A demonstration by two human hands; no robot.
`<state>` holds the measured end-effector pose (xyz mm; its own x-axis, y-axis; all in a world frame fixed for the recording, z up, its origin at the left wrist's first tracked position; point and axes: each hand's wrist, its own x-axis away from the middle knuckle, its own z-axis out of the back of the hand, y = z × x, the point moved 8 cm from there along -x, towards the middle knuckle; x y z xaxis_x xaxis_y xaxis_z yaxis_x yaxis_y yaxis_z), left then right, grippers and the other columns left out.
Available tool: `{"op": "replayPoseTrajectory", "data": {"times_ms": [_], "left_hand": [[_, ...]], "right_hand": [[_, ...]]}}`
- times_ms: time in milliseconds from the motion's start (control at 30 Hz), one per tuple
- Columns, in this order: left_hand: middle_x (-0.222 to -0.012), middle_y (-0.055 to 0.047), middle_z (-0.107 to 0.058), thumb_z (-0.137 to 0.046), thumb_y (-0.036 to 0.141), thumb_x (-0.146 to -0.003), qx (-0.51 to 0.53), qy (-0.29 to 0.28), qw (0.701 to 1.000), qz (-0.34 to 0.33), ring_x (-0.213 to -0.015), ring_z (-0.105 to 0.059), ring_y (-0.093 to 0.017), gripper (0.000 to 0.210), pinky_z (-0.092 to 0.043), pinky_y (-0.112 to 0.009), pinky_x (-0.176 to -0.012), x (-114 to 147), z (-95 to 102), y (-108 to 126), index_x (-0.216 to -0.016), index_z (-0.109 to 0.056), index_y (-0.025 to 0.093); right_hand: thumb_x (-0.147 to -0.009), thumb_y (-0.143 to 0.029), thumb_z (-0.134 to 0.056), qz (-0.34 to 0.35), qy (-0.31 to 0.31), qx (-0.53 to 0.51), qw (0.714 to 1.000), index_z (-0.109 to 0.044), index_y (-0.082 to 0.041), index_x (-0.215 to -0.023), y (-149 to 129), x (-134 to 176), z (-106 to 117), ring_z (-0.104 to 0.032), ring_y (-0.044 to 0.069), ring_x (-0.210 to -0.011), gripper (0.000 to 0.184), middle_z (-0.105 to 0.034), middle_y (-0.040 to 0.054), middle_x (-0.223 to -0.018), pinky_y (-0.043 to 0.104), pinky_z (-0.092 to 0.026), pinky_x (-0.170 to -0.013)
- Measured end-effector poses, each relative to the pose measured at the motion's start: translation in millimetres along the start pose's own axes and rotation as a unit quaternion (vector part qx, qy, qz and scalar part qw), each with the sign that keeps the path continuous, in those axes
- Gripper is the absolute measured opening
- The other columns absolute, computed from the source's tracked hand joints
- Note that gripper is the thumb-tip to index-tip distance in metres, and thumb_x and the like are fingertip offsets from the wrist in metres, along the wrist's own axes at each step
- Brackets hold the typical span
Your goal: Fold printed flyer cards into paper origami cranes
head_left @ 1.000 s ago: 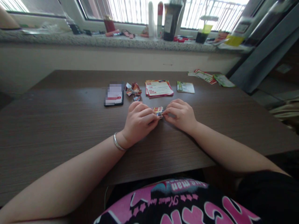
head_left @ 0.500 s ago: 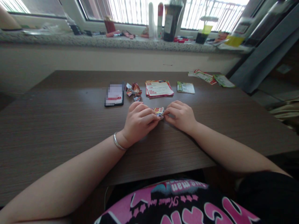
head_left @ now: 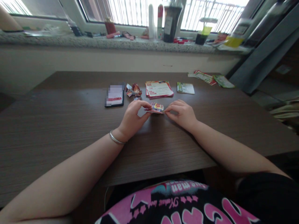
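From my remote seat, much is hard to read: the phone (head_left: 114, 96) screen at left is blurred out, the print on the small folded paper piece (head_left: 156, 108) is too small to make out, and my view of the window sill (head_left: 112, 42) clutter is washed by backlight. A person's arm at the far left edge is cut off by the frame.

The left hand (head_left: 132, 119), a bracelet (head_left: 115, 139) on its wrist, pinches the left end of the paper piece between thumb and fingertips; the right hand (head_left: 182, 114) pinches the right end. The piece sits between the two hands, just above the table (head_left: 58, 124), near its middle.

Half a second ago both hands lay curled low on the table around the piece; the left hand is now raised and opened out, and the piece shows flatter and wider.

Behind the hands, left to right, lie crumpled wrappers (head_left: 133, 90), a stack of red leaflets (head_left: 158, 89), a green-edged card (head_left: 185, 88) and more leaflets (head_left: 204, 76) near the far right corner. The table is dark wood grain; bottles stand along the stone sill under barred windows.
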<state>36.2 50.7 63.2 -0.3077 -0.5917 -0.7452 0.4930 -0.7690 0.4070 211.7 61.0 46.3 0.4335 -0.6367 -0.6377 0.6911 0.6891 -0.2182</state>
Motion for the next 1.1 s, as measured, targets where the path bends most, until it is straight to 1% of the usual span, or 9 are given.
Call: {"op": "replayPoseTrajectory", "data": {"times_ms": [100,233,367,467,600,733,800,967,1100], "left_hand": [[-0.091,-0.002,-0.069,-0.061,0.024,-0.090,0.000,-0.013,0.999,-0.040,-0.088,-0.061,-0.016,0.004,-0.049,-0.034,-0.085,-1,0.0,6,-0.090,-0.061,0.021],[-0.093,-0.003,-0.069,-0.058,0.022,-0.091,-0.073,-0.016,0.993,-0.090,-0.091,-0.059,-0.018,0.006,-0.046,-0.039,-0.091,0,1.4,17,-0.092,-0.063,0.023],[-0.098,-0.003,-0.069,-0.055,0.018,-0.091,-0.123,-0.040,0.986,-0.108,-0.098,-0.058,-0.019,0.013,-0.042,-0.042,-0.099,3,-3.5,24,-0.097,-0.063,0.025],[-0.101,-0.003,-0.069,-0.055,0.019,-0.091,-0.119,-0.063,0.985,-0.108,-0.100,-0.060,-0.019,0.014,-0.039,-0.044,-0.104,5,-8.7,25,-0.100,-0.062,0.026],[-0.103,-0.003,-0.067,-0.060,0.024,-0.088,-0.087,-0.042,0.991,-0.088,-0.101,-0.060,-0.020,0.019,-0.040,-0.044,-0.104,5,-6.7,21,-0.107,-0.057,0.024],[-0.111,-0.009,-0.064,-0.065,0.027,-0.083,-0.083,-0.021,0.996,-0.036,-0.108,-0.057,-0.024,0.035,-0.044,-0.044,-0.100,3,-4.1,9,-0.115,-0.053,0.020],[-0.114,-0.010,-0.063,-0.067,0.026,-0.081,-0.092,-0.026,0.995,-0.009,-0.111,-0.057,-0.025,0.037,-0.044,-0.044,-0.100,2,-4.7,1,-0.116,-0.054,0.019],[-0.114,-0.009,-0.064,-0.068,0.029,-0.081,-0.085,-0.051,0.994,0.049,-0.110,-0.057,-0.025,0.038,-0.045,-0.044,-0.099,2,-7.3,-16,-0.115,-0.056,0.018],[-0.112,-0.007,-0.064,-0.062,0.034,-0.085,-0.077,-0.059,0.994,0.049,-0.114,-0.054,-0.025,0.027,-0.040,-0.046,-0.105,2,-8.2,-18,-0.108,-0.061,0.020]], "right_hand": [[-0.086,-0.026,-0.064,-0.011,-0.007,-0.021,1.000,-0.072,-0.023,-0.083,1,0,-2,-0.065,0.018,-0.084,0.009,-0.072,0.0029,-0.086,0.032,-0.052,-0.078],[-0.086,-0.021,-0.062,-0.051,-0.004,-0.090,0.995,-0.071,-0.023,-0.088,3,-1,-1,-0.065,0.015,-0.082,0.010,-0.071,0.0028,-0.087,0.028,-0.052,-0.071],[-0.082,-0.023,-0.066,-0.014,-0.009,-0.142,0.990,-0.069,-0.022,-0.096,-11,-2,4,-0.064,0.015,-0.083,0.014,-0.070,0.0035,-0.090,0.027,-0.053,-0.068],[-0.086,-0.026,-0.063,-0.004,-0.006,-0.138,0.990,-0.068,-0.022,-0.091,-21,-2,9,-0.064,0.016,-0.087,0.008,-0.070,0.0042,-0.091,0.029,-0.053,-0.073],[-0.087,-0.023,-0.059,-0.033,0.000,-0.164,0.986,-0.066,-0.022,-0.086,-20,-1,7,-0.064,0.015,-0.081,0.007,-0.069,0.0030,-0.087,0.028,-0.055,-0.072],[-0.079,-0.022,-0.064,-0.114,0.011,-0.209,0.971,-0.065,-0.020,-0.082,2,2,-4,-0.063,0.014,-0.072,0.003,-0.068,0.0014,-0.082,0.027,-0.055,-0.065],[-0.077,-0.023,-0.065,-0.157,-0.014,-0.231,0.960,-0.064,-0.019,-0.081,15,4,-16,-0.062,0.013,-0.065,0.005,-0.067,0.0004,-0.074,0.028,-0.053,-0.064],[-0.076,-0.025,-0.067,-0.188,-0.089,-0.162,0.964,-0.066,-0.019,-0.075,32,7,-32,-0.065,0.019,-0.081,0.006,-0.073,0.0028,-0.084,0.037,-0.051,-0.079],[-0.077,-0.026,-0.066,-0.208,-0.093,-0.148,0.962,-0.067,-0.019,-0.077,41,9,-31,-0.065,0.020,-0.082,0.007,-0.073,0.0030,-0.085,0.037,-0.049,-0.080]]}}
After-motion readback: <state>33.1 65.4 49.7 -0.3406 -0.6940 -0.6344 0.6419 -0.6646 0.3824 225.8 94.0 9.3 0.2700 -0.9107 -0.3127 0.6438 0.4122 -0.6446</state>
